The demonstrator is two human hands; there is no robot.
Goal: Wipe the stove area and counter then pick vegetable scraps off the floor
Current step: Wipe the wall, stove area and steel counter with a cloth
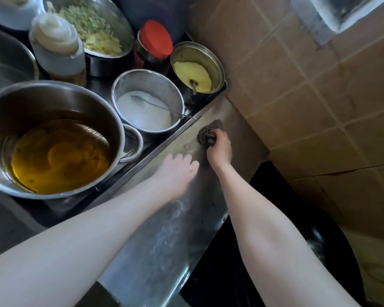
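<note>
On the steel counter (164, 240), right hand (219, 149) fingers (218, 132) grip the rag (205, 136), left hand (177, 172) flat.

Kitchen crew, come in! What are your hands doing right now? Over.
Right hand grips dark rag on steel ledge. Left hand open, flat on ledge. Pot of white powder close beside rag.

The right hand (218, 149) gripped a dark rag (208, 134) on the steel counter (164, 235); the left hand (175, 173) lay flat just left, fingers straight.
</note>
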